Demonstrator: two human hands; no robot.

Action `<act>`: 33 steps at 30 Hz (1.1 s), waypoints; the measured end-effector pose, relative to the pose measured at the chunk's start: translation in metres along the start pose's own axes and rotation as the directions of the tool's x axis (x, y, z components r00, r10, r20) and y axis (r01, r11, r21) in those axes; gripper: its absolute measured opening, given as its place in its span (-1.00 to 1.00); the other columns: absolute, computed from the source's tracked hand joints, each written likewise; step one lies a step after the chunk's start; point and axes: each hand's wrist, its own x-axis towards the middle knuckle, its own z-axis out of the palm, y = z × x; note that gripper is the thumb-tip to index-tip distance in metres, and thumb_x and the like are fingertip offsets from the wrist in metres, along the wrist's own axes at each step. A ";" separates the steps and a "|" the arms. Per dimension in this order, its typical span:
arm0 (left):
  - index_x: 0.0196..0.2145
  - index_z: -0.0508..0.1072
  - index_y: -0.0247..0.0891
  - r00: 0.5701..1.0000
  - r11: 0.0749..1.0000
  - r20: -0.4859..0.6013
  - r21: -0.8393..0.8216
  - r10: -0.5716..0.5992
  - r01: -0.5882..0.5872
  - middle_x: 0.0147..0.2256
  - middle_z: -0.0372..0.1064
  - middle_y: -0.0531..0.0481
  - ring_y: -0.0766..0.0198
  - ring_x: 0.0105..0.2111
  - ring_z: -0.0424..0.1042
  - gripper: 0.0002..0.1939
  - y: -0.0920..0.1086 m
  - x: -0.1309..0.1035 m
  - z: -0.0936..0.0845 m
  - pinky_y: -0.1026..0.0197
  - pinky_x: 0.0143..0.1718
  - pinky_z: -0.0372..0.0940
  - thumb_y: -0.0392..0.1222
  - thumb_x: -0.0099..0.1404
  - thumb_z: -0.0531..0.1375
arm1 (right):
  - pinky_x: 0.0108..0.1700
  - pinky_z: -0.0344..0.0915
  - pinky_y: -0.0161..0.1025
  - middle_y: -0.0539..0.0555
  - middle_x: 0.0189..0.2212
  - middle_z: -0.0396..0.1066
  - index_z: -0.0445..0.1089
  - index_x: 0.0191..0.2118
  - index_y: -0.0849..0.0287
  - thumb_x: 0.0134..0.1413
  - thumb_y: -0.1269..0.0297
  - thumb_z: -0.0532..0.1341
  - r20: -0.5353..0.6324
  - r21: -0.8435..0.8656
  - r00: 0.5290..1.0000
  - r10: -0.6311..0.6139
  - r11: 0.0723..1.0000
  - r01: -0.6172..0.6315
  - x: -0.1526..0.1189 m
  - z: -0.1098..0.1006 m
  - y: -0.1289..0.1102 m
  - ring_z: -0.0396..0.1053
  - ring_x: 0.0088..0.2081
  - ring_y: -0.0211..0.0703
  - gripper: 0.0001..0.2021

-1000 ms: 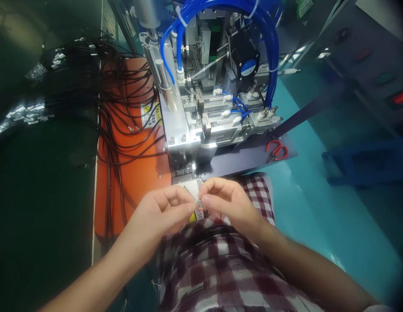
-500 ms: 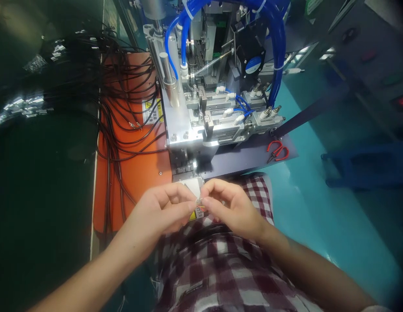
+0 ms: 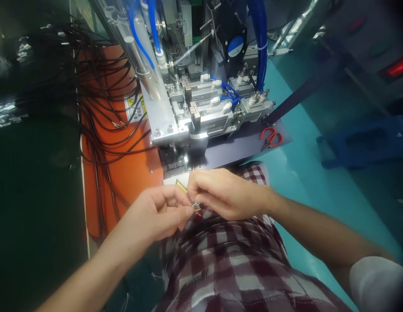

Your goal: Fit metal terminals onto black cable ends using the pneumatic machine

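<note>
Thin coloured wires [image 3: 197, 209], red, yellow and pale ones among them, fan out between my two hands above my lap. My left hand [image 3: 164, 212] pinches them between thumb and forefinger, and their ends poke out to the right. Close against it, my right hand [image 3: 221, 193] has thumb and fingers pressed together at the wires; its fingertips are partly hidden, and which strand it grips is too small to tell. Behind the hands, a white plate with a yellow warning sticker [image 3: 181, 185] shows in part.
A machine with metal cylinders [image 3: 217, 117] and blue air hoses [image 3: 261, 43] stands ahead. Black cables [image 3: 100, 143] lie across the orange surface [image 3: 136, 173] at left. Red-handled cutters [image 3: 271, 138] rest on the machine's dark base [image 3: 234, 149]. A checked cloth [image 3: 234, 264] covers my lap.
My right hand has turned over and risen slightly, its back now more to the camera. The wires show more spread, with a red end visible. The camera view has shifted right.
</note>
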 end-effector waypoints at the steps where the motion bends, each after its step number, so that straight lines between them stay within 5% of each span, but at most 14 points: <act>1: -0.43 0.43 -0.28 1.000 1.000 -0.013 0.004 -0.002 0.002 -0.67 0.23 0.17 0.56 -0.72 -0.06 -0.74 0.000 0.000 0.001 0.42 -0.70 -0.22 -0.06 0.07 0.37 | -0.31 0.16 -0.28 0.00 -0.38 0.26 0.16 -0.30 0.12 0.31 0.40 0.05 0.012 -0.009 1.000 -0.001 1.000 0.001 0.001 0.000 0.000 0.19 -0.38 -0.23 -0.89; 7: -0.46 0.40 -0.27 0.996 1.000 -0.083 -0.004 0.013 -0.014 -0.69 0.18 0.20 0.58 -0.73 -0.10 -0.73 0.002 -0.001 0.002 0.42 -0.69 -0.24 -0.07 0.04 0.38 | -0.29 0.19 -0.29 -0.01 -0.37 0.28 0.22 -0.30 0.15 0.31 0.42 0.08 -0.069 0.117 0.994 0.083 0.990 -0.075 0.001 0.003 0.000 0.21 -0.37 -0.26 -0.89; 12: -0.51 0.38 -0.27 0.987 0.999 -0.156 -0.015 0.044 -0.047 -0.71 0.10 0.24 0.59 -0.74 -0.12 -0.72 0.003 -0.002 0.004 0.42 -0.70 -0.24 -0.09 0.00 0.39 | -0.39 0.20 -0.32 -0.04 -0.40 0.33 0.33 -0.27 0.19 0.26 0.40 0.16 -0.258 0.361 0.911 0.322 0.907 -0.218 -0.007 0.012 -0.004 0.21 -0.46 -0.34 -0.95; 16: -0.47 0.41 -0.27 0.983 0.998 -0.171 0.017 0.067 -0.065 -0.68 0.11 0.22 0.57 -0.73 -0.08 -0.75 -0.002 -0.002 0.004 0.41 -0.68 -0.21 -0.08 0.07 0.36 | -0.42 0.21 -0.32 -0.03 -0.41 0.40 0.39 -0.27 0.19 0.17 0.36 0.26 -0.340 0.281 0.872 0.351 0.923 -0.262 -0.010 0.018 -0.011 0.25 -0.48 -0.34 -0.96; 21: -0.47 0.40 -0.26 0.984 0.996 -0.157 0.045 0.082 -0.076 -0.67 0.12 0.22 0.58 -0.72 -0.10 -0.74 -0.004 -0.001 0.004 0.41 -0.68 -0.21 -0.05 0.10 0.36 | -0.42 0.22 -0.34 -0.03 -0.41 0.42 0.40 -0.36 0.18 0.11 0.44 0.23 -0.341 0.270 0.876 0.341 0.928 -0.256 -0.006 0.023 -0.015 0.26 -0.47 -0.35 -0.95; 27: -0.39 0.45 -0.27 0.975 0.989 -0.166 0.033 0.146 -0.143 -0.61 0.17 0.20 0.56 -0.68 -0.05 -0.70 0.000 -0.002 0.006 0.42 -0.66 -0.17 0.00 0.11 0.36 | -0.49 0.13 -0.36 -0.09 -0.54 0.27 0.33 -0.40 0.18 0.14 0.35 0.22 -0.240 0.533 0.786 0.570 0.754 -0.384 -0.003 0.030 -0.012 0.17 -0.53 -0.36 -0.89; 33: -0.26 0.36 -0.25 0.966 0.980 -0.167 0.058 0.199 -0.192 -0.59 0.23 0.20 0.52 -0.64 0.07 -0.65 0.003 -0.006 0.008 0.43 -0.60 -0.04 -0.03 0.10 0.36 | -0.45 0.15 -0.35 -0.07 -0.52 0.31 0.36 -0.39 0.19 0.15 0.39 0.20 -0.298 0.444 0.802 0.518 0.819 -0.364 -0.003 0.014 -0.015 0.18 -0.50 -0.34 -0.91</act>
